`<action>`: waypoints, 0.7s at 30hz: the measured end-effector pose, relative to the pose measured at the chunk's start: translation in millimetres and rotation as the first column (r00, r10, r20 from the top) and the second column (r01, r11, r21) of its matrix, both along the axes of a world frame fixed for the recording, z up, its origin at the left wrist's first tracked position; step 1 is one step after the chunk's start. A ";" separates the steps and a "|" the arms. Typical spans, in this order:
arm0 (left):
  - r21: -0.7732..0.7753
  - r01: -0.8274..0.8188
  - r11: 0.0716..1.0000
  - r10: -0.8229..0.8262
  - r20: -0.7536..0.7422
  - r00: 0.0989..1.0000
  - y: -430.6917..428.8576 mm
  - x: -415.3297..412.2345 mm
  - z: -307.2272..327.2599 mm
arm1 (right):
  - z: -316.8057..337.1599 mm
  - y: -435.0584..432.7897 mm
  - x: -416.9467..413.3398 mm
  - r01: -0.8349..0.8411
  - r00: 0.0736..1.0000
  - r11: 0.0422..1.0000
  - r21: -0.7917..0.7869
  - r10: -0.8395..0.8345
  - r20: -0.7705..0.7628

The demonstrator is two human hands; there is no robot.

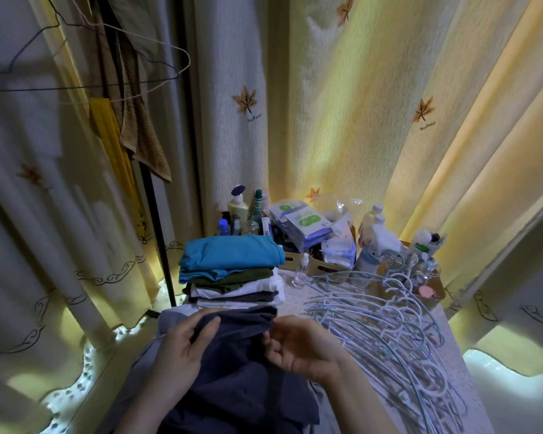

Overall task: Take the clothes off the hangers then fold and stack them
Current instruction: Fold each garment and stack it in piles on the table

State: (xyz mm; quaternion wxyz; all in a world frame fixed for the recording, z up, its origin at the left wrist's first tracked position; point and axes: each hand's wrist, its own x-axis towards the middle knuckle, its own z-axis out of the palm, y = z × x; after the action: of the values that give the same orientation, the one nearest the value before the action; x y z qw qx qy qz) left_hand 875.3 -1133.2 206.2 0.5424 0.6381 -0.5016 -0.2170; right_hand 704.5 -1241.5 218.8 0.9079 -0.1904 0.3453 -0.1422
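Observation:
A dark navy garment (239, 364) lies bunched on the near end of the table. My left hand (182, 349) grips its upper left part, thumb over the cloth. My right hand (298, 346) pinches its upper right edge. Behind it stands a stack of folded clothes (232, 274) with a teal piece on top, then olive, white and grey layers. To the right lies a pile of several empty pale blue hangers (389, 324). Two bare wire hangers (85, 73) hang at the upper left, beside a brown towel (145, 133) and a yellow cloth (113, 136).
Bottles (239, 211), a cardboard box of packets (314, 239) and small containers (427, 267) crowd the table's far end. Curtains with leaf prints (342, 120) enclose the table. A black rack pole (160, 245) stands at the left. A grey cloth (170, 321) lies under the navy garment.

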 end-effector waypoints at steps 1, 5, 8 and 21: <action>0.008 0.024 1.000 -0.024 -0.003 1.000 0.1 -0.1 0.6 | -0.5 0.6 -0.9 -0.019 0.999 1.000 0.003 0.019 0.036; 0.042 0.103 0.994 -0.101 -0.042 0.994 -0.5 1.6 -1.1 | -2.5 -0.6 -4.0 -0.043 0.993 0.999 0.008 0.042 0.112; 0.052 0.162 0.985 -0.159 -0.065 0.985 -1.4 3.8 -3.5 | -6.5 -4.3 -3.8 -0.009 0.997 0.999 -0.031 0.012 0.076; 0.066 0.187 0.980 -0.185 -0.034 0.982 -4.3 -1.6 -3.4 | -16.3 -7.2 3.1 -0.065 0.977 0.900 -0.430 -0.029 -0.209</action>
State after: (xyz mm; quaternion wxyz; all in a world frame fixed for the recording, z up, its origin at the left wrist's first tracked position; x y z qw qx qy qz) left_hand 873.7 -1137.4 202.8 0.5044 0.6037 -0.5435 -0.2928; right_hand 707.6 -1248.7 202.5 0.8021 -0.4052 0.3972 -0.1863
